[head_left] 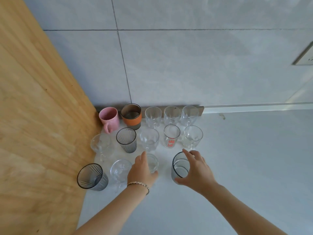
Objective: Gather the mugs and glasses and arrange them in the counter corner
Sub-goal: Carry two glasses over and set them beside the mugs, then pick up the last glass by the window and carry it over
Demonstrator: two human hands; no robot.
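Three rows of drinkware are forming on the pale surface (245, 167), tucked where the wooden side panel (33, 133) meets the tiled wall (186, 65). The back row against the wall runs pink mug (109, 118), orange-banded cup (131, 116), then three clear glasses. The middle row holds a clear glass by the panel, a ribbed grey tumbler (126, 139), another clear glass, a glass with red lettering (171, 138) and a clear handled one.

You are filling the front row now. A second ribbed grey tumbler (92, 177) and a clear goblet (120, 168) already stand at its left end. Your right hand (197, 172) grips the smoky grey glass (179, 167) by its rim and side, index finger over the far edge, thumb at the near base. Your left hand (141, 170) wraps a small clear glass (152, 162) from its left side.

Both glasses appear to rest on the surface, so this looks like final positioning. Next, I judge, you should nudge each into line under the glasses behind, keeping gaps even, then let go upward so your fingers do not knock the middle row just beyond them.
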